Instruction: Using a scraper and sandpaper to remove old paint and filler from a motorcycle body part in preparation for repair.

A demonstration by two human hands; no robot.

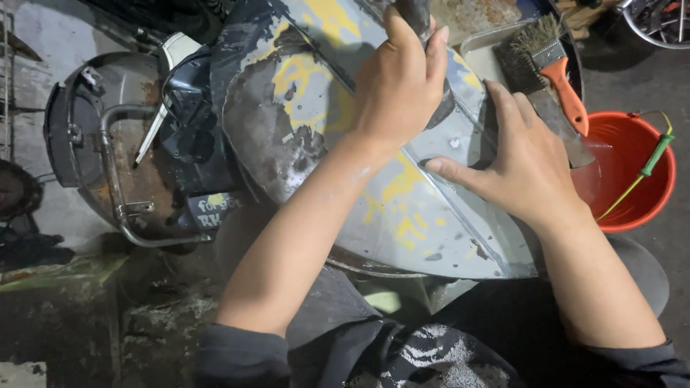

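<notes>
One curved sheet-metal panel (402,208), bare grey with flaking yellow paint and a raised centre ridge, lies mid-scene. The left hand (399,82) closes its fingers round a dark handle (415,14) at the far edge. The right hand (525,169) presses flat, fingers spread. Right: one orange-handled brush (557,68), one orange bucket (640,208).

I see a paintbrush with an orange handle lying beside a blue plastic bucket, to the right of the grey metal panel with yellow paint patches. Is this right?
One detail is wrong: the bucket is orange-red plastic, not blue. The head view shows it to the right of the grey metal panel with yellow paint patches, and the paintbrush with the orange handle does lie beside it.
</notes>
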